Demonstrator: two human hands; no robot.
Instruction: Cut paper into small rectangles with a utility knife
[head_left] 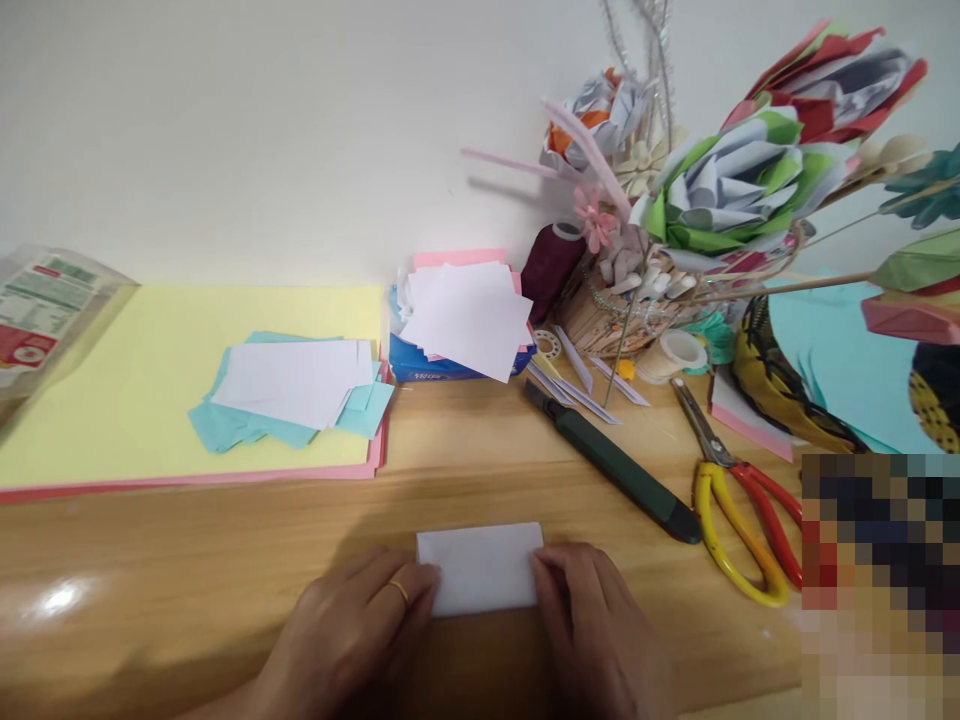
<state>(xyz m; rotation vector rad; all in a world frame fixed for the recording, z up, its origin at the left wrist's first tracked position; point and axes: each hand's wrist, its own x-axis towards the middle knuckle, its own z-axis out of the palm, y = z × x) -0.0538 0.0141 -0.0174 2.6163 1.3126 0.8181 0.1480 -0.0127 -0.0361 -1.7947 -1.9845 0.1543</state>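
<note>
A folded white paper (pixel 484 568) lies between my hands near the front of the wooden table. My left hand (pixel 356 625) pinches its left edge, a gold ring on one finger. At the right edge, the fingers of my right hand (pixel 592 625) are closed on the paper too. The top edge of the paper shows a fold; its lower corners are partly hidden by my fingers.
Yellow sheets (pixel 97 390) with cut paper pieces (pixel 296 380) lie left. Behind are a box of paper squares (pixel 465 315) and a basket (pixel 615 310) of paper flowers. A dark green cutter (pixel 622 465) and scissors (pixel 720 480) rest right.
</note>
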